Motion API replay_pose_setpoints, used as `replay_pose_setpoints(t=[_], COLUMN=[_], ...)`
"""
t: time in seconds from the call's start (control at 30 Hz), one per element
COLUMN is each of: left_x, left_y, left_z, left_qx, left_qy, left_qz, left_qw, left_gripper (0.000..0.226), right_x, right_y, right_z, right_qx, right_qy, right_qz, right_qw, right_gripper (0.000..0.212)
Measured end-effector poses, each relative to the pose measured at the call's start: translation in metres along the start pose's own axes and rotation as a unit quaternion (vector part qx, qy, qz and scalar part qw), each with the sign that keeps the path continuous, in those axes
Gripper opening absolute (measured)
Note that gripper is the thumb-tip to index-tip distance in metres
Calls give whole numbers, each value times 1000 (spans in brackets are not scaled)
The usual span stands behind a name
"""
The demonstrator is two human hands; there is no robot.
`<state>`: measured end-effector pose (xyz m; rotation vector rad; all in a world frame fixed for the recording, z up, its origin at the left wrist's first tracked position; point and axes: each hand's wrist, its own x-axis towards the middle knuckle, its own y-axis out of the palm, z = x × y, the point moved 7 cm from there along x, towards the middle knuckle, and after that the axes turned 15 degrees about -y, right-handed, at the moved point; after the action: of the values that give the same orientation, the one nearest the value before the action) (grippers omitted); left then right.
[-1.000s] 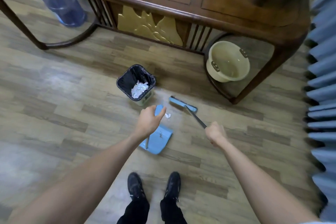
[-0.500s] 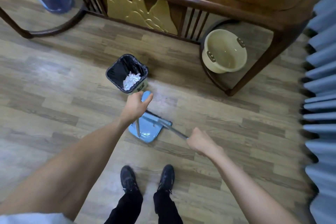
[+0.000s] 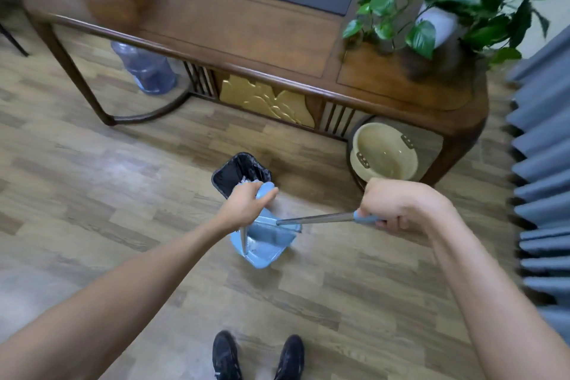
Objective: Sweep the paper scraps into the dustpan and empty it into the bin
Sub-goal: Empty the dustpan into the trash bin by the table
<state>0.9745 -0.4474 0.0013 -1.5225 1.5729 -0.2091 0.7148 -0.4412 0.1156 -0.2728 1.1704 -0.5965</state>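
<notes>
The blue dustpan (image 3: 262, 248) rests on the wood floor just in front of the bin. My left hand (image 3: 243, 207) grips the blue top of the dustpan's upright handle. My right hand (image 3: 398, 207) is closed around the blue grip of the broom's metal handle (image 3: 314, 220), which runs left and down to the blue broom head (image 3: 271, 230) lying inside the pan. The small bin (image 3: 237, 173) with a black liner stands behind my left hand, with white paper scraps just showing at its near edge. No loose scrap shows on the floor.
A dark wooden desk (image 3: 246, 34) with a gold carved panel stands behind the bin. Under it are a beige basin (image 3: 382, 153) at the right and a blue water jug (image 3: 148, 68) at the left. A potted plant (image 3: 456, 0) sits on the desk. Grey pleated curtain (image 3: 543, 179) hangs at right. My shoes (image 3: 259, 355) are below.
The broom head swept from the floor beside the bin into the dustpan, taking the small white scrap with it. My right hand rose and pulled back. The camera tilted up.
</notes>
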Motion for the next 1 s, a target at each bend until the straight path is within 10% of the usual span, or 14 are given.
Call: replay_pose_setpoints(t=[0.47,1.0], left_x=[-76,-42], left_y=[-176,-64], left_z=[-94,-25], left_qx=[-28,416], left_qy=[111,239], left_qz=[-83,45], left_qw=[990,876], left_gripper=[44,43], right_x=[-90,4], right_y=[-93,9], right_z=[59,49], right_qx=[48,318], right_qy=[17,-48], right_qz=[-60,-247], right_qw=[997,914], right_gripper=[28,25])
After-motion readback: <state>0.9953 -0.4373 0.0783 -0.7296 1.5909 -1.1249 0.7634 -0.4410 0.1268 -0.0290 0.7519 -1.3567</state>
